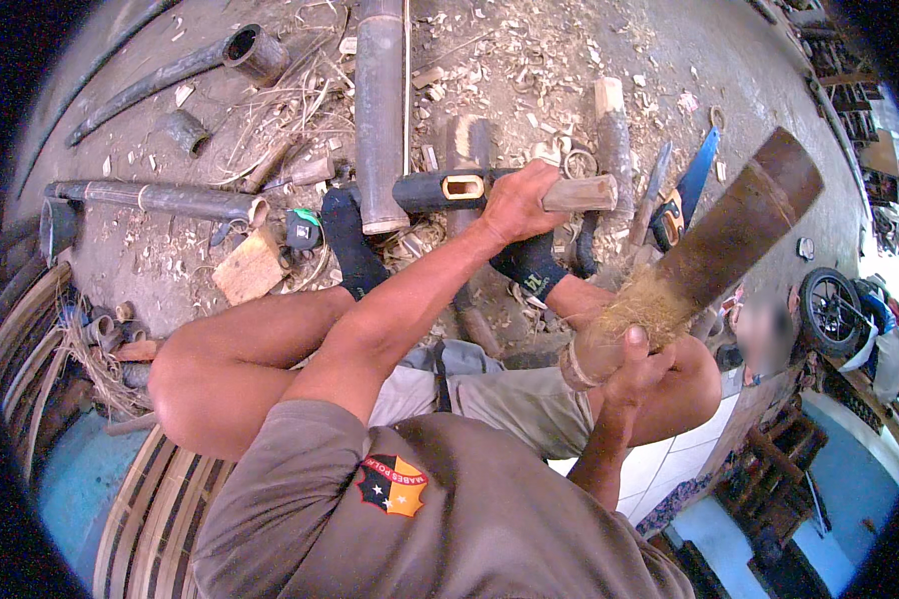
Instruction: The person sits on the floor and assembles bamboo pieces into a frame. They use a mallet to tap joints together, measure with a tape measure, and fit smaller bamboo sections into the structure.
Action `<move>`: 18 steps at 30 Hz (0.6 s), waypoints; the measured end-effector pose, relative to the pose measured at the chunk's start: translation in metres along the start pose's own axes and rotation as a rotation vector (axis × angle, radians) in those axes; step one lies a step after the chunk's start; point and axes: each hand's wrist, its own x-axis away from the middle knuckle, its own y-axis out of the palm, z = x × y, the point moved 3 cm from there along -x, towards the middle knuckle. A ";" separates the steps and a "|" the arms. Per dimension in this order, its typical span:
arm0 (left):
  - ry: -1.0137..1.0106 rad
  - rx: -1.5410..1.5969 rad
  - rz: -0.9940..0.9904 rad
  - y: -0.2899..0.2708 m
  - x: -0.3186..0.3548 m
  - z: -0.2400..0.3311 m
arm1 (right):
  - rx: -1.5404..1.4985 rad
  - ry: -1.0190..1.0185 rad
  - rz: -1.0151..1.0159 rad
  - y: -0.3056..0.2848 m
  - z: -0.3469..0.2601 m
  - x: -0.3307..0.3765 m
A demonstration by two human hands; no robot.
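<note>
Left grip on a tool, right grip on a tube

The left grip [521,208] is closed firmly around a tool [420,193]. The tool's black part, which has a yellow-edged slot, points to the left of this grip, and a wooden end [584,194] comes out to its right. The right grip [633,371] is closed near the lower end of a brown tube [744,220], with pale fibres [649,307] bunched just beyond it. From there the tube slants away to the right. Right of the left grip, a saw [695,178] lies on the floor [659,60]; well to its left is a block [250,267].
</note>
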 end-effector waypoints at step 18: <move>0.026 -0.067 0.005 0.004 0.005 -0.012 | 0.105 -0.058 -0.181 0.048 0.075 0.000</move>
